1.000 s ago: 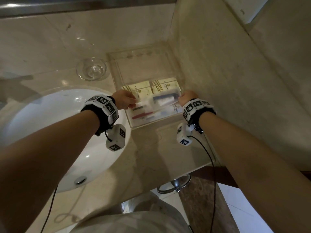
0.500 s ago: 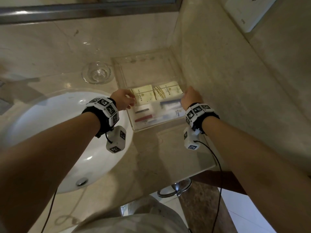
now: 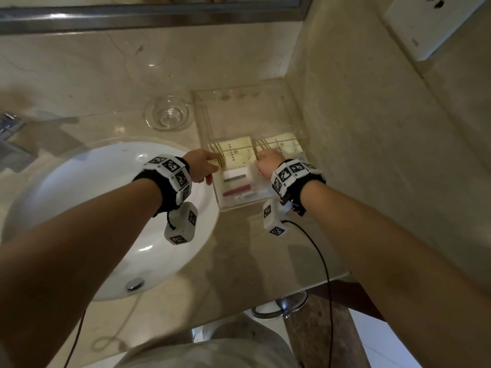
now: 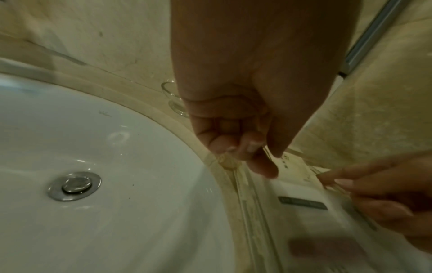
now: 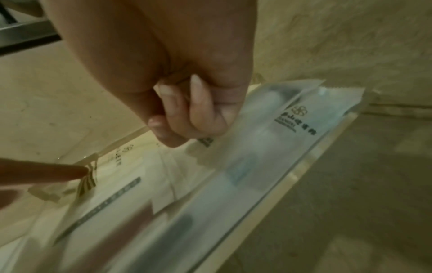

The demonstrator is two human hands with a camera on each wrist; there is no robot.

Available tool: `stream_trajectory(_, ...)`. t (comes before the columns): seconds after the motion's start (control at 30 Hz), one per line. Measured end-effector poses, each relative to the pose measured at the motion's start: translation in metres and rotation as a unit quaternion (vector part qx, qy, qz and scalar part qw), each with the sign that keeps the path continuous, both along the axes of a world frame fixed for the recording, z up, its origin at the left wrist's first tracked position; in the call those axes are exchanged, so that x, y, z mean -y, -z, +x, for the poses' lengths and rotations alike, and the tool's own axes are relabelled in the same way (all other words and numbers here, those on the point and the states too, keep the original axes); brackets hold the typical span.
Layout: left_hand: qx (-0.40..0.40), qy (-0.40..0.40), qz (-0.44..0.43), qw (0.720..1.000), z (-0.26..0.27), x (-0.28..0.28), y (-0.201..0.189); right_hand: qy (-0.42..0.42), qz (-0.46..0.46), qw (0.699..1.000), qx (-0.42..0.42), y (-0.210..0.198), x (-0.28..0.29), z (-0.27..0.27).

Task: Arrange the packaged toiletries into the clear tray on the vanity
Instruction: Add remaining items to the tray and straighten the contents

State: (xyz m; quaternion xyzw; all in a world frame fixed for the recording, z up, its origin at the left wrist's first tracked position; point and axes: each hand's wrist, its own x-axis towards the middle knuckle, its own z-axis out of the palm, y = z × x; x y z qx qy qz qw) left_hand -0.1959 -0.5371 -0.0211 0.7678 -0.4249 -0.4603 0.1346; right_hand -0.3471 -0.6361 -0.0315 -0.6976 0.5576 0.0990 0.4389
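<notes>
The clear tray [image 3: 239, 207] sits in the vanity's back right corner. Its near end holds two cream packets [image 3: 236, 152] [image 3: 285, 146] and white packets with a dark strip [image 3: 235, 177] and a red strip [image 3: 237, 192]. My left hand [image 3: 202, 166] reaches over the tray's left wall, and its straight index finger [image 5: 58, 173] touches the striped corner of the left cream packet [image 5: 121, 157]. The other left fingers [image 4: 224, 142] are curled. My right hand [image 3: 267, 166] is inside the tray and pinches the edge of a translucent printed packet [image 5: 297, 118], which leans along the tray's right wall [image 5: 304, 166].
A white sink basin [image 3: 106, 208] lies directly left of the tray. A small glass dish [image 3: 167, 115] stands behind the sink. The stone side wall [image 3: 372, 128] runs along the tray's right side. A mirror frame [image 3: 148, 17] is at the back, and the counter edge is near me.
Both hands have left the tray's outer sides and moved inward over the packets. The left index finger now lies on the left cream packet, and the right hand has shifted left onto a packet.
</notes>
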Motion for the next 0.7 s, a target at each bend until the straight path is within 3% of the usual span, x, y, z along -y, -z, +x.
stream_trajectory(0.37, 0.017, 0.018, 0.014, 1.0, 0.001, 0.007, 0.002, 0.05, 0.055, 0.997, 0.038, 0.001, 0.004, 0.007)
stream_trajectory(0.7, 0.014, 0.001, 0.007, 1.0, 0.004, 0.01, 0.0, 0.156, 0.128, 0.976, 0.077, -0.01, -0.001, 0.017)
